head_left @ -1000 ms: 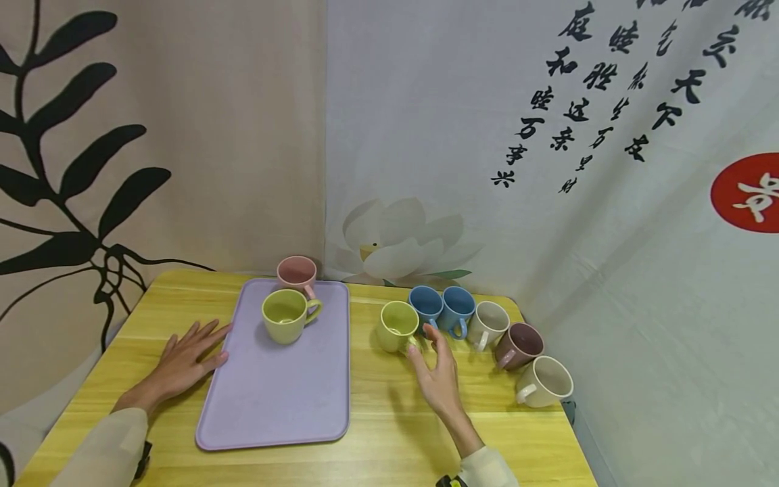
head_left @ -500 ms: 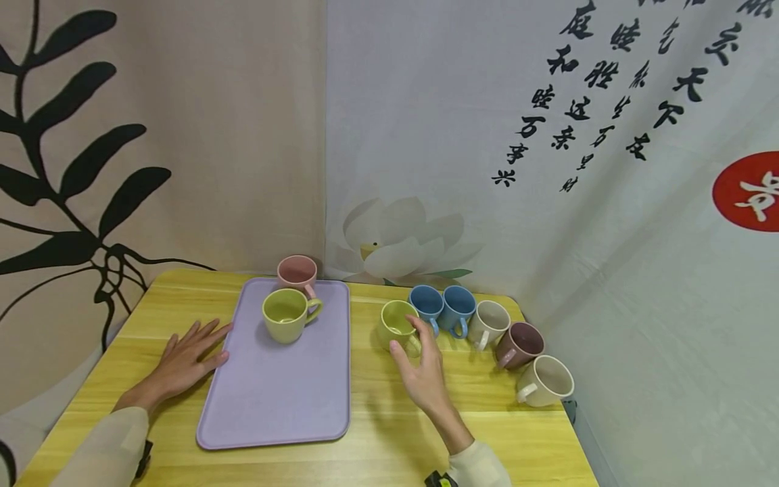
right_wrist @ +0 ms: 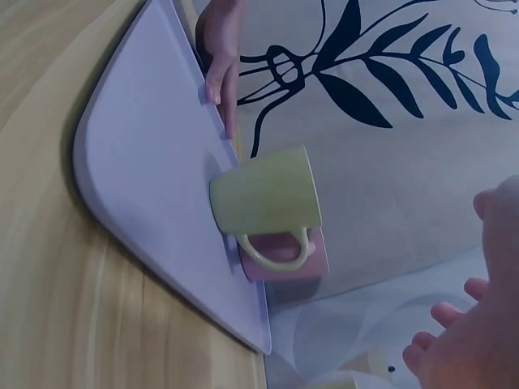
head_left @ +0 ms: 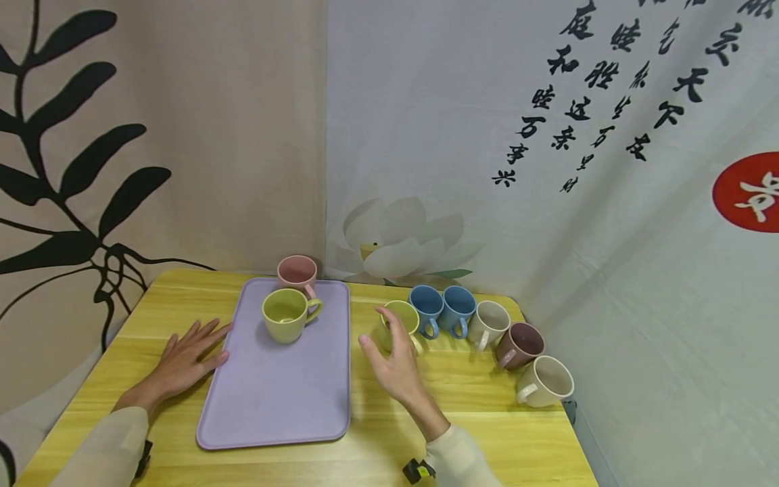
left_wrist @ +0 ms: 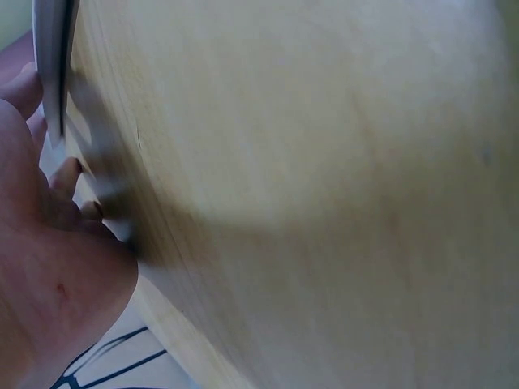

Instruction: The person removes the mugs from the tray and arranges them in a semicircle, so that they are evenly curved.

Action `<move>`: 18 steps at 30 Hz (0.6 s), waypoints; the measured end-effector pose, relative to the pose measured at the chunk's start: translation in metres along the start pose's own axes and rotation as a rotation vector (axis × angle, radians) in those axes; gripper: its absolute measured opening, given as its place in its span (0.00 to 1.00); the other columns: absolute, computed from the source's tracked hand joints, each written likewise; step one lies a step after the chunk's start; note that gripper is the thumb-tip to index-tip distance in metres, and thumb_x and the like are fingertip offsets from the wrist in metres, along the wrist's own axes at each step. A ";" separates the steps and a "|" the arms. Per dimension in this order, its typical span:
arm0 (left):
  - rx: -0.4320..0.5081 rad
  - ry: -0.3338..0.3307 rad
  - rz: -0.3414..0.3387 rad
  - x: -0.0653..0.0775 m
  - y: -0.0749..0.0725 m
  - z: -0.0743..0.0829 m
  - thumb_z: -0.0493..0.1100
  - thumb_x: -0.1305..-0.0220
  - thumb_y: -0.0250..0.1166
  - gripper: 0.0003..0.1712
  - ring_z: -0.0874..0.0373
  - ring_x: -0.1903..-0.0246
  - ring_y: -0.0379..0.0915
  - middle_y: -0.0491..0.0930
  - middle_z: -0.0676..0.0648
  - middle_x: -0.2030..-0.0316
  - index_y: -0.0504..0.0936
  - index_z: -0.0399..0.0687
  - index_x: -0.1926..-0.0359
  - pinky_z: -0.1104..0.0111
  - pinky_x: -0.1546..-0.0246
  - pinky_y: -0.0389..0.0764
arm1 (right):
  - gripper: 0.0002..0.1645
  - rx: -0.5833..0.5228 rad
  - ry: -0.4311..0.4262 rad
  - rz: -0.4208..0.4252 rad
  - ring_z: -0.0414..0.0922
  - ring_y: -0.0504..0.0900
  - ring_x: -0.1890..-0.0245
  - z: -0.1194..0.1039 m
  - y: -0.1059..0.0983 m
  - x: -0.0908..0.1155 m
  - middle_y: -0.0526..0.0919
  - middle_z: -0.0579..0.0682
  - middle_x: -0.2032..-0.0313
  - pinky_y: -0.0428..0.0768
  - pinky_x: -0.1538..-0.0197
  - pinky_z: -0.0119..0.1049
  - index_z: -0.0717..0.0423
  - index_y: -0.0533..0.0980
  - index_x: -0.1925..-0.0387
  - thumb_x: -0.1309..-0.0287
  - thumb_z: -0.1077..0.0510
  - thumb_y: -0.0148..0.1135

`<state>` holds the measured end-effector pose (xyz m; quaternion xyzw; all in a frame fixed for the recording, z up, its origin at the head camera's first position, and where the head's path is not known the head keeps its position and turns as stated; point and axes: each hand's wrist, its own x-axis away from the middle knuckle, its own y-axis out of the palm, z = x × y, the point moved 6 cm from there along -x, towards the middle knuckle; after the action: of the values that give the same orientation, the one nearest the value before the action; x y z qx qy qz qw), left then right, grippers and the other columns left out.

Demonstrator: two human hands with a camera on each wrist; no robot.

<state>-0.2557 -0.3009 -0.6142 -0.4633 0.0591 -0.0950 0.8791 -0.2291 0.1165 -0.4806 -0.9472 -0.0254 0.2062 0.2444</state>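
My left hand [head_left: 182, 365] lies with spread, straight fingers on the table, its fingertips at the left rim of a lilac tray [head_left: 280, 399]. Toward the tray's back stands a yellow-green mug [head_left: 285, 323], handle to the right, and behind it a pink mug [head_left: 297, 272]. My right hand [head_left: 395, 365] hovers in front of a second yellow-green mug [head_left: 406, 312], thumb and fingers apart and nothing between them; the hand hides part of that mug. In the right wrist view, the right hand [right_wrist: 478, 324] appears at the right edge, away from the tray mugs.
Right of the second yellow-green mug, two blue mugs [head_left: 459, 308], a whitish mug [head_left: 490, 321], a purple mug [head_left: 520, 345] and a cream mug [head_left: 546, 382] follow the wooden table's [head_left: 487, 433] back right edge. A printed curtain [head_left: 414, 135] hangs behind the table.
My right hand has moved left, from beside the second yellow-green mug's handle to across its front left. The left hand, tray and mugs have stayed put.
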 end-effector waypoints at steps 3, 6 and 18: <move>-0.004 0.000 -0.009 0.000 -0.001 0.001 0.62 0.23 0.55 0.39 0.22 0.21 0.35 0.49 0.31 0.19 0.57 0.58 0.19 0.23 0.29 0.30 | 0.34 0.003 0.002 -0.029 0.49 0.71 0.27 -0.003 0.011 -0.005 0.70 0.44 0.26 0.72 0.27 0.58 0.34 0.64 0.26 0.29 0.42 0.62; -0.006 -0.002 -0.020 0.000 -0.001 0.001 0.62 0.23 0.54 0.39 0.22 0.21 0.34 0.49 0.31 0.19 0.57 0.58 0.18 0.23 0.29 0.30 | 0.35 0.000 0.008 -0.068 0.48 0.71 0.27 -0.003 0.023 -0.010 0.70 0.44 0.26 0.72 0.28 0.57 0.34 0.64 0.26 0.30 0.41 0.62; -0.001 0.000 -0.015 0.000 0.001 0.000 0.63 0.22 0.53 0.39 0.22 0.21 0.33 0.48 0.31 0.19 0.56 0.59 0.18 0.23 0.29 0.27 | 0.35 0.067 -0.004 -0.150 0.49 0.76 0.30 0.009 0.067 -0.034 0.74 0.48 0.29 0.77 0.30 0.47 0.44 0.65 0.25 0.27 0.41 0.59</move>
<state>-0.2553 -0.3008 -0.6152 -0.4641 0.0556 -0.1017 0.8782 -0.2671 0.0565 -0.5069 -0.9334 -0.0900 0.1901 0.2906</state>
